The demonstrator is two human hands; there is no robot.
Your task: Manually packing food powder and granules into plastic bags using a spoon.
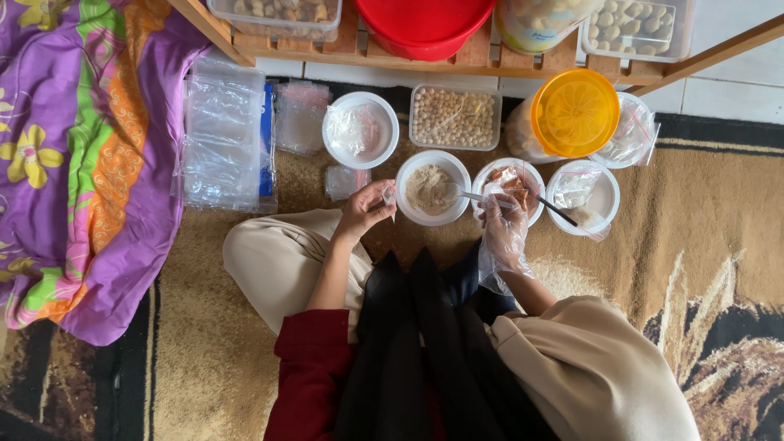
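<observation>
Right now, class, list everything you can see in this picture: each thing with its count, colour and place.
White bowls: four, on the rug in front of the person.
Powder: one heap, beige, in the middle bowl.
Spoon: one, metal, resting in the powder bowl.
Clear box: one, holding pale round nuts, under the shelf.
Jar with yellow lid: one, right of the box.
Plastic bags: a stack, clear, left on the rug.
Blanket: one, purple, orange and green, far left.
Red bowl: one, on the wooden shelf.
Left hand: bare, pinching a small clear bag.
Right hand: in a clear plastic glove, at the spoon's handle.
</observation>
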